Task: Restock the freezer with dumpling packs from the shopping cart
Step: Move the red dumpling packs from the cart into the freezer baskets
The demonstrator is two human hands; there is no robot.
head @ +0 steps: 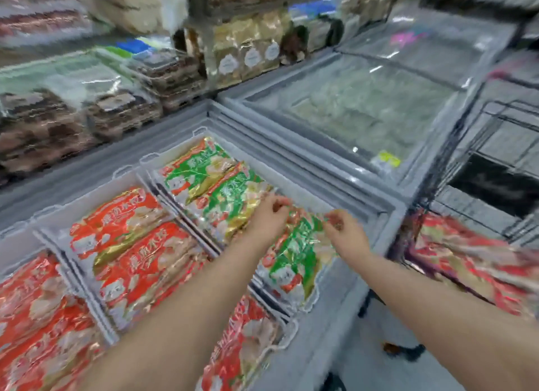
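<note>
Your left hand (269,215) and right hand (344,230) both pinch the top edge of a green dumpling pack (294,253), fingers closed on its far seam, the hands a little apart from each other. The pack hangs tilted over the near right end of the open chest freezer (291,154), above the white basket (163,164) that already carries two more green packs (210,183). Red dumpling packs (125,239) fill the baskets to the left, and more packs lie in the shopping cart (472,262) on your right, blurred.

The wrapper looks like glossy, crinkled foil film, so expect it to be slick, and probably frosty. The contents likely shift as loose frozen lumps, which would make the bag floppy rather than stiff, with some weight sagging to the low end. The seam grip you have suits guiding it down; for carrying, I would judge a hold across the middle, thumb over and fingers under, to be safer. Do not squeeze hard, since dumplings may crack.
</note>
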